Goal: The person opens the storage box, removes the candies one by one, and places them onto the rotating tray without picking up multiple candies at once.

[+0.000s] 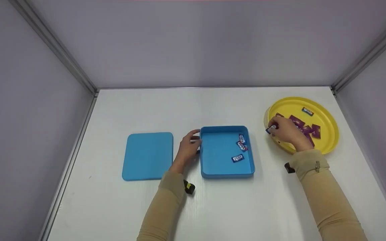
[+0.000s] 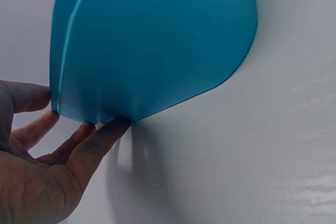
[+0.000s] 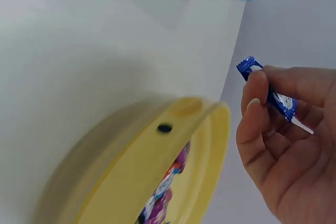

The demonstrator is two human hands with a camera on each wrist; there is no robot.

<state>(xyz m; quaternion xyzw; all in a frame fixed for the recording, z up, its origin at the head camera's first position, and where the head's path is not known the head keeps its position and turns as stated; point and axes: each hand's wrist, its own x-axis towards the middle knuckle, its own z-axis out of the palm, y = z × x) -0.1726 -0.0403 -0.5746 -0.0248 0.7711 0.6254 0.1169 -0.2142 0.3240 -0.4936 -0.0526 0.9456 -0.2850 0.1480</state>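
My right hand (image 1: 285,129) pinches a blue wrapped candy (image 3: 281,100) between thumb and fingers, above the left rim of a yellow round tray (image 1: 333,140). Purple wrapped candies (image 1: 316,131) lie in that tray, some hidden behind the hand, and a blue one (image 1: 308,111) lies near its back. My left hand (image 1: 189,147) touches the left wall of a blue square box (image 1: 213,150) with extended fingertips (image 2: 118,125). Inside the box, two candies (image 1: 242,146) lie together by the right wall, and a dark blue candy (image 1: 238,158) lies nearer the front.
A flat blue square lid (image 1: 148,156) lies on the white table (image 1: 226,207) left of the box. Pale walls (image 1: 213,43) enclose the table at the back and both sides. Table surface separates the box from the yellow tray.
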